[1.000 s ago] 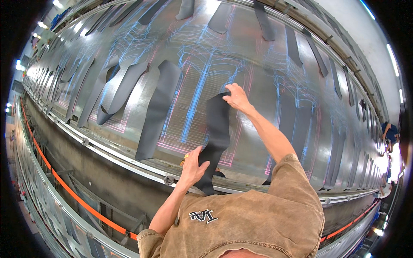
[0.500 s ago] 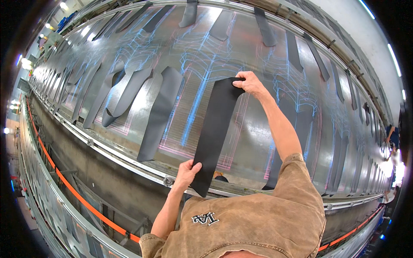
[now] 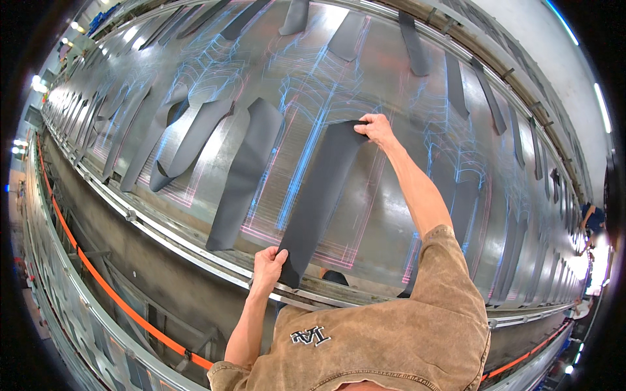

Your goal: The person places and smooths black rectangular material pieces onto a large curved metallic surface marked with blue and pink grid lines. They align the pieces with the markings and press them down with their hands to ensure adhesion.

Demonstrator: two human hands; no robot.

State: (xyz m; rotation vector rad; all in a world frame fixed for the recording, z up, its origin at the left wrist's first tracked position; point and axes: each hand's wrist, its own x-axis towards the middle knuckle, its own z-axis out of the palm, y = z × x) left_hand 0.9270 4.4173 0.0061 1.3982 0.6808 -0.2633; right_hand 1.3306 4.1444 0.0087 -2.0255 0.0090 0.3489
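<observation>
In the head view, a long dark grey strip [image 3: 321,195] with a slanted far end stretches flat and slightly diagonal between two bare hands, over a metal tabletop [image 3: 401,208] drawn with lines. Its near end reaches over the table's near edge; whether its middle lies on the metal or hangs just above, I cannot tell. The left hand [image 3: 268,267] pinches the strip's left side close to that near end, thumb on top. The right hand [image 3: 376,130] has the far right corner pinched between thumb and fingers — its arm comes in along the strip's right side.

Blue lines [image 3: 302,171] run just left of the strip, and pink lines [image 3: 355,249] show to its right. Farther left of the strip lies a similar grey piece [image 3: 244,176], and beyond that a curled one [image 3: 195,143]. More pieces lie along the table beyond the strip's far end, among them a narrow one [image 3: 414,45]. A metal rail [image 3: 190,253] passes by the strip's near end, and an orange band [image 3: 120,304] runs lower left of it. Well to the strip's right, a co-worker [image 3: 592,218] in dark clothing is partly visible — small and blurred.
</observation>
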